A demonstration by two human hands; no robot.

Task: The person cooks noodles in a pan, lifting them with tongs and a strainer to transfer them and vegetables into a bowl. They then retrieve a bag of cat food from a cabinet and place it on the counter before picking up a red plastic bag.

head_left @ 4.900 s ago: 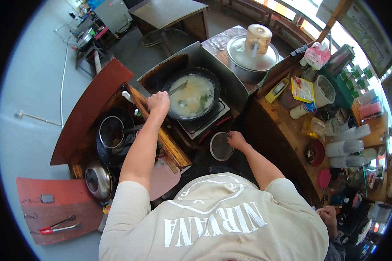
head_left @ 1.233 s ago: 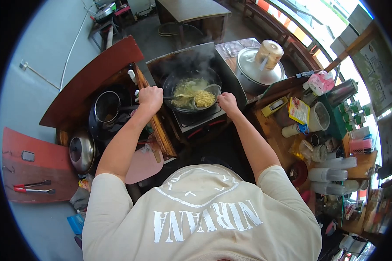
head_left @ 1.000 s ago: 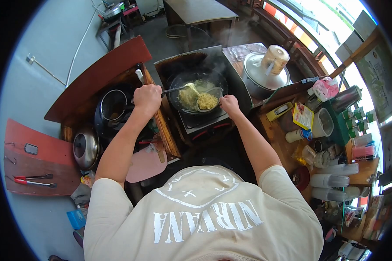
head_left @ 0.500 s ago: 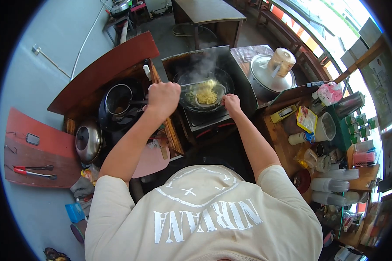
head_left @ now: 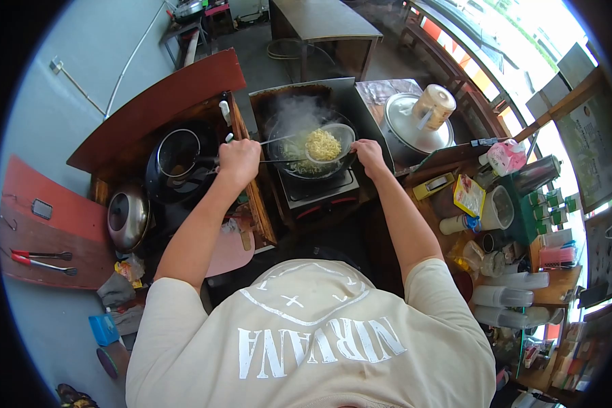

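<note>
Wok [head_left: 299,166]: you are working over a round, dark metal wok that is sitting on the burner [head_left: 319,194]; steam is rising off its far side.
Left hand [head_left: 239,160]: you are closing your fingers into a fist around thin metal utensils [head_left: 275,140], just left of the wok's rim; their shafts are reaching out over the wok.
Right hand [head_left: 368,154]: you are curling your fingers around the handle end of the strainer ladle [head_left: 333,139] at the wok's right rim.
Strainer ladle: you are holding a shallow, round metal bowl above the wok's right half, tilted slightly.
Noodles [head_left: 323,144]: a pale yellow, curly, tangled heap is lying in the ladle's bowl; more strands are lying in the wok beneath it.
Pot [head_left: 177,160]: a dark round pot with a shiny rim is standing left of the wok.
Lid [head_left: 126,217]: a domed, polished steel lid is resting further left of the wok.
Steamer pot [head_left: 411,122]: a wide, dull metal lid with a cream-coloured canister on top is sitting right of the wok.
</note>
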